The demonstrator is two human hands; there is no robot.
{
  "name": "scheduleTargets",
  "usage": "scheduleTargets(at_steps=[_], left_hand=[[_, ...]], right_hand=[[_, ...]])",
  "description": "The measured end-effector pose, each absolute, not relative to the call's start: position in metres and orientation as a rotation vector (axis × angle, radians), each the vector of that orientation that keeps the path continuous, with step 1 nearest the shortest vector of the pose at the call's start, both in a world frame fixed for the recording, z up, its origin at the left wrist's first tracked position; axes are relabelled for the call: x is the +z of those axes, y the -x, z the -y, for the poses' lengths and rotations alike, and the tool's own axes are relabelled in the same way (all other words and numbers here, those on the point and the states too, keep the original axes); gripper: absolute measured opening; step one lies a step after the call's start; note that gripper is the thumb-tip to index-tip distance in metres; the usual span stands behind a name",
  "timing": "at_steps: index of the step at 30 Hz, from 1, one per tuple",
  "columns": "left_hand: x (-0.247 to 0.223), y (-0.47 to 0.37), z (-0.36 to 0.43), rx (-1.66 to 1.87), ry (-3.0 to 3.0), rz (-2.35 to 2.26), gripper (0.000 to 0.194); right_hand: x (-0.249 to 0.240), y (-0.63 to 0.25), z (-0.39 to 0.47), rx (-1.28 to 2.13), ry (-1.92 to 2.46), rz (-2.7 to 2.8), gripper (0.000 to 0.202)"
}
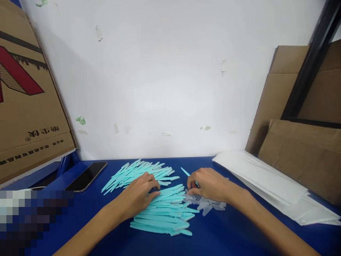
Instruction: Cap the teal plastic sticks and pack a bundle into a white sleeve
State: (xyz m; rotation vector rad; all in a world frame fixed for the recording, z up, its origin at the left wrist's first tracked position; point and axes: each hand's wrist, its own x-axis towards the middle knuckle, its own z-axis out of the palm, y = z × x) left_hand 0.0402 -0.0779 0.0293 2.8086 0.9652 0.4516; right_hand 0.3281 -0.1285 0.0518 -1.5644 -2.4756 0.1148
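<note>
Two piles of thin turquoise sticks lie on the blue table (112,240), a back pile (133,172) and a front pile (165,217). My left hand (142,192) rests between them, thumb and fingers apart at the left end of the front pile, with nothing held that shows. My right hand (206,183) is closed on one turquoise stick (185,171), whose pointed end sticks out to the upper left. Under and in front of that hand is a heap of small translucent plastic pieces (210,205), partly hidden by it.
A phone (86,176) lies at the left. White sheets or bags (266,177) are stacked at the right. Cardboard boxes stand at the left (29,106) and right (301,156), with a white wall (165,78) behind the table.
</note>
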Motion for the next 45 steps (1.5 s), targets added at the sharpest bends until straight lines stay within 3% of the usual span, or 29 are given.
scheduleTargets(at_steps=[10, 18, 29, 45], left_hand=[[0.028, -0.044, 0.082, 0.400, -2.656, -1.062, 0.023], [0.030, -0.044, 0.079, 0.354, -2.661, -1.080, 0.019], [0.028, -0.047, 0.077, 0.668, -2.818, -1.119, 0.023], [0.032, -0.048, 0.085, 0.730, -2.918, -1.037, 0.032]], right_hand=[[0.048, -0.322, 0.133, 0.091, 1.563, 2.469, 0.008], [0.051, -0.321, 0.131, -0.017, 1.512, 2.499, 0.018], [0.050, -0.314, 0.131, -0.215, 1.369, 2.441, 0.022], [0.045, -0.314, 0.129, -0.286, 1.232, 2.244, 0.033]])
